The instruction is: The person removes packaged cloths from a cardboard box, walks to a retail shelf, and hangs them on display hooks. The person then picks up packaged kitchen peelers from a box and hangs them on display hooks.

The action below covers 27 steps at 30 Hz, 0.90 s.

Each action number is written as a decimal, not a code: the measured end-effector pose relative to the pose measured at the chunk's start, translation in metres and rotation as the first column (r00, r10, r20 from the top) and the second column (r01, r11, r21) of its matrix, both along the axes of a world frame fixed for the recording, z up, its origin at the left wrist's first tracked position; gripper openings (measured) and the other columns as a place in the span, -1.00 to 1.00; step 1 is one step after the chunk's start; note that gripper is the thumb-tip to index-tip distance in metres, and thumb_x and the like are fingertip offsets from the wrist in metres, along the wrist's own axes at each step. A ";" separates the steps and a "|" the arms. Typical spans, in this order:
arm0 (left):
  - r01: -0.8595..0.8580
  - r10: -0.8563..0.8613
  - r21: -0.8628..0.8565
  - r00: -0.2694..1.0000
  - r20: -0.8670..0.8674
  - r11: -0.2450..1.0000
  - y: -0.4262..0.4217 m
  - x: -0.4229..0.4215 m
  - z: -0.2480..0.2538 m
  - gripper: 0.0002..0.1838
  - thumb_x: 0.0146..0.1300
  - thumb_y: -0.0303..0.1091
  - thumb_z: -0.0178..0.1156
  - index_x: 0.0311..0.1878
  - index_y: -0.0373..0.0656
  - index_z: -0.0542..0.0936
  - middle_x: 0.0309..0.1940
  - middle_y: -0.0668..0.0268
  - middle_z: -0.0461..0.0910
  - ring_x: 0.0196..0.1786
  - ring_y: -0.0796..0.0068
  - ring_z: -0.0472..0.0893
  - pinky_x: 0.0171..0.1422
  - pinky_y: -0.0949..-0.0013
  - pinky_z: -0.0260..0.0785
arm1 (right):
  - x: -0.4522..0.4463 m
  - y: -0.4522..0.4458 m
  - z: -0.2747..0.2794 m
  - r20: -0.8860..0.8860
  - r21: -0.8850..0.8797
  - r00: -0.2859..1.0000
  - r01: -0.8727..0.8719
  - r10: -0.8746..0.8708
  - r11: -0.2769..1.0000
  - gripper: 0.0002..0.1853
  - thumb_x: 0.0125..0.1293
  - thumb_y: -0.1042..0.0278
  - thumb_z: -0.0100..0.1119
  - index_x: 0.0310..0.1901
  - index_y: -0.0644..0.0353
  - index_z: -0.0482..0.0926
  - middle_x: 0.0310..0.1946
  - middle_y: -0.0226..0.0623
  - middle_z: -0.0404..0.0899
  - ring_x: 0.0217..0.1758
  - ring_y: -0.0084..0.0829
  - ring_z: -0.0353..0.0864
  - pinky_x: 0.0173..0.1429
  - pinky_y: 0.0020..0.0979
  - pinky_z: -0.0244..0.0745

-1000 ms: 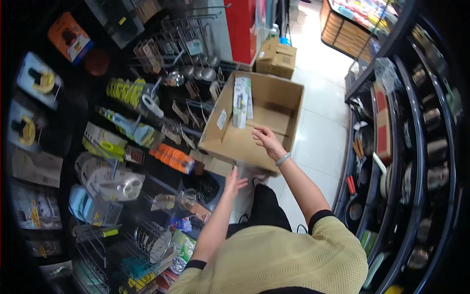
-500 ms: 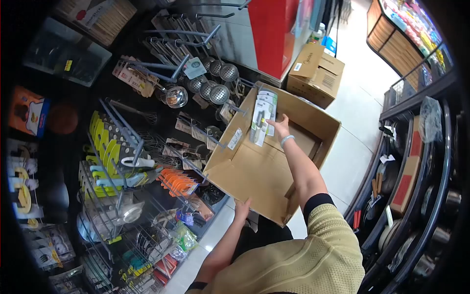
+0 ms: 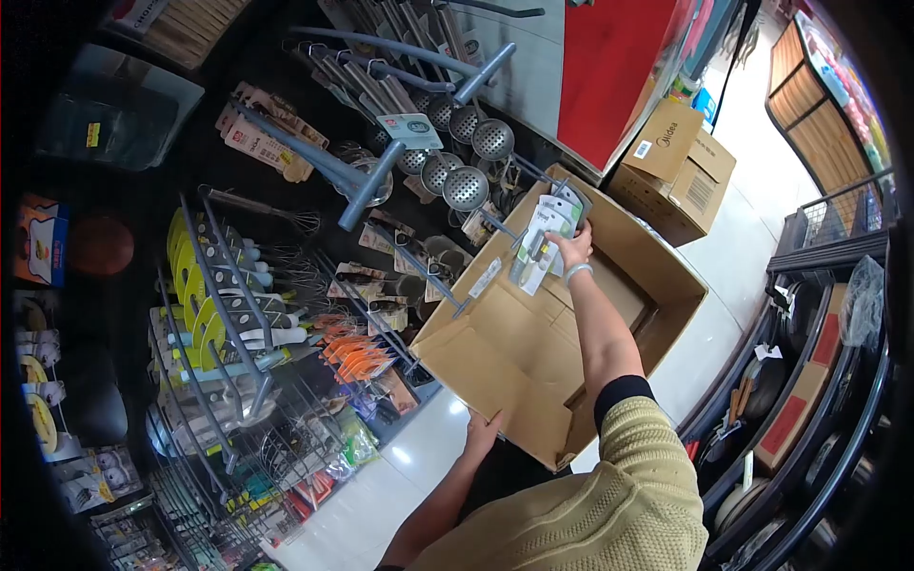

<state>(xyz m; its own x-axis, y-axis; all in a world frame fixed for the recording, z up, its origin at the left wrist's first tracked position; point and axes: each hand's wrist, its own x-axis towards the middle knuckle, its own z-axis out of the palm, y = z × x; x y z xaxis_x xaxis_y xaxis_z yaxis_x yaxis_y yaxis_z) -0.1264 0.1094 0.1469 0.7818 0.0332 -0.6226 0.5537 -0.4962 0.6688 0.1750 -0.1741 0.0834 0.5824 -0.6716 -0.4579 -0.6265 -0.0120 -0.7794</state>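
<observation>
A large open cardboard box (image 3: 514,371) is tilted in front of me. My left hand (image 3: 482,435) is closed on its near edge, thumb over the rim. At the far end of the box, my right hand (image 3: 573,249) has its fingers wrapped round several white-and-green carded packages (image 3: 539,249). A small dark-handled tool seems to be mounted on the front card, but its kind is too small to tell. The cards overlap in a fanned stack, and part of it is hidden behind my fingers.
Slotted ladles (image 3: 466,188) hang on hooks beside the box's far left corner. Metal hook arms (image 3: 371,186) jut out at left, above green-and-grey carded utensils (image 3: 214,305) and orange items (image 3: 357,354). A closed carton (image 3: 678,171) stands beyond. Pan shelves (image 3: 762,409) line the right.
The view has shifted, and the box appears farther right. My right hand has closed round the carded packages, which now look more fanned and tilted. My left hand stays on the box edge.
</observation>
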 end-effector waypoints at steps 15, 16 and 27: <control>0.037 -0.039 0.025 0.996 0.082 0.999 -0.005 0.003 0.005 -0.31 0.13 -0.24 0.20 0.20 -0.40 0.12 -0.10 -0.01 0.55 0.01 0.13 0.54 0.10 0.27 0.34 | -0.010 0.010 -0.021 0.343 0.091 0.905 -0.299 0.252 0.950 -0.19 -0.47 0.39 0.55 -0.02 0.14 0.37 -0.07 -0.19 0.48 0.05 -0.22 0.44 0.11 -0.31 0.37; 0.090 -0.100 0.075 0.986 0.133 0.993 0.001 -0.003 -0.009 -0.32 0.13 -0.24 0.20 0.20 -0.39 0.14 -0.11 0.00 0.55 0.00 0.13 0.54 0.09 0.27 0.34 | -0.010 0.013 -0.020 0.331 0.021 0.909 -0.276 0.254 0.961 -0.21 -0.46 0.40 0.54 -0.02 0.14 0.38 -0.09 -0.20 0.49 0.03 -0.22 0.46 0.10 -0.31 0.37; -0.059 0.063 -0.045 0.995 0.081 0.997 -0.001 -0.005 -0.007 -0.36 0.12 -0.22 0.20 0.16 -0.36 0.19 -0.09 -0.03 0.53 0.02 0.08 0.52 0.11 0.24 0.32 | -0.029 0.040 -0.009 0.256 -0.124 0.943 -0.185 0.211 0.975 -0.40 -0.29 0.33 0.45 -0.10 0.20 0.44 -0.18 -0.16 0.58 -0.09 -0.25 0.56 0.01 -0.31 0.42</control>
